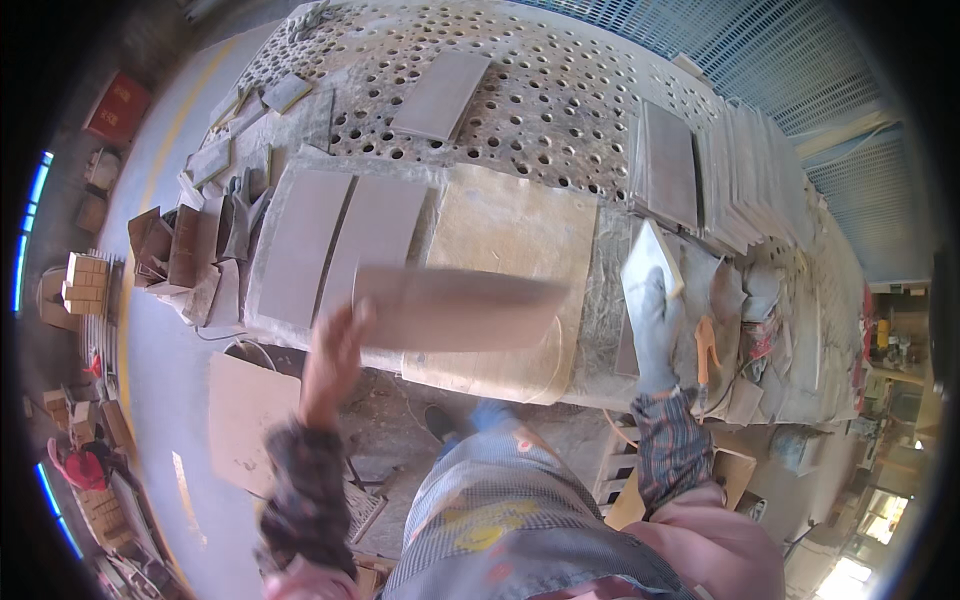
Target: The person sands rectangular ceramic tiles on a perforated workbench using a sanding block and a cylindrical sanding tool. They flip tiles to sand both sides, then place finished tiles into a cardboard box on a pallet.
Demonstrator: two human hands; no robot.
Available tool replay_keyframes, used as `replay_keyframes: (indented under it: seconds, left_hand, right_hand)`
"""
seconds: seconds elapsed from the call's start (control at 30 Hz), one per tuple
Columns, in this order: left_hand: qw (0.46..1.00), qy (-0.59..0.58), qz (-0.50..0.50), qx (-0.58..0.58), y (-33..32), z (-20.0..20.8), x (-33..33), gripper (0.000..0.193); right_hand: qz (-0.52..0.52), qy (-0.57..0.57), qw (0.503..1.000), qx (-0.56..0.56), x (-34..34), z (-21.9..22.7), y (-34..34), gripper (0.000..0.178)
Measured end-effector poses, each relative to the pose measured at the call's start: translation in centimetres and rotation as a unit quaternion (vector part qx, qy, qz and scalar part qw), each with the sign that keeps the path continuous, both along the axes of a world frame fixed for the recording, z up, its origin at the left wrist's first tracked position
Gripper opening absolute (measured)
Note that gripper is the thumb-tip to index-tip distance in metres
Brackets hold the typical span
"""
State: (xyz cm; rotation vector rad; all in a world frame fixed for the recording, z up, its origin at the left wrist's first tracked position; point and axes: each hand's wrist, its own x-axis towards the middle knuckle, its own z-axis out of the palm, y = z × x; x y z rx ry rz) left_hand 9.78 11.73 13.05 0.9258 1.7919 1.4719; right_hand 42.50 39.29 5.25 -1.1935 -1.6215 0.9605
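Note:
My left hand [337,358], bare, is closed on one end of a flat, rectangular grey-brown tile [465,318]. The tile is tilted and blurred by motion, held above the front of the work table. In a pale glove, my right hand [655,328] grips a flat white piece with a yellowish edge [648,256]; its exact kind cannot be made out. Two similar tiles [308,240] lie side by side left of the tan sheet [510,225], which is partly covered by the raised tile. An orange-handled air gun [707,348] rests just right of my gloved hand.
A row of upright tiles [750,175] stands at the back right. One tile [442,95] lies on the perforated tabletop [560,110]. Scraps and a grey glove [238,215] crowd the left end. A large board [250,420] leans below the table's front edge.

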Motion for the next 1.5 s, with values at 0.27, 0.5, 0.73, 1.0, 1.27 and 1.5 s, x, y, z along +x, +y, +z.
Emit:
replay_keyframes:
  seconds: [0.27, 0.5, 0.73, 1.0, 1.27, 1.5]
  left_hand:
    - [0.877, 0.424, -0.198, -0.11, 23.6, -4.9, -3.1, 0.038]
    - [0.814, 0.423, -0.22, -0.33, 6.0, -6.6, 15.6, 0.062]
    - [0.871, 0.427, -0.148, -0.192, 4.0, -8.8, 15.8, 0.068]
    - [0.887, 0.423, -0.116, -0.145, 3.7, -10.1, 15.6, 0.064]
    - [0.902, 0.408, -0.098, -0.104, 3.7, -10.6, 15.2, 0.061]
    - [0.908, 0.399, -0.091, -0.092, 3.8, -10.7, 15.2, 0.061]
  right_hand:
    - [0.108, -0.048, 0.99, -0.075, 2.4, 0.1, -8.7, 0.036]
    - [0.334, -0.274, 0.86, 0.273, -7.7, 0.9, -6.3, 0.069]
    - [0.291, -0.297, 0.86, 0.297, -12.3, -2.6, -0.8, 0.064]
    - [0.323, -0.336, 0.882, 0.064, -14.1, -2.8, -1.0, 0.062]
    - [0.379, -0.311, 0.829, 0.271, -19.1, -0.3, -0.7, 0.068]
    - [0.429, -0.317, 0.809, 0.248, -19.3, -0.9, -1.9, 0.059]
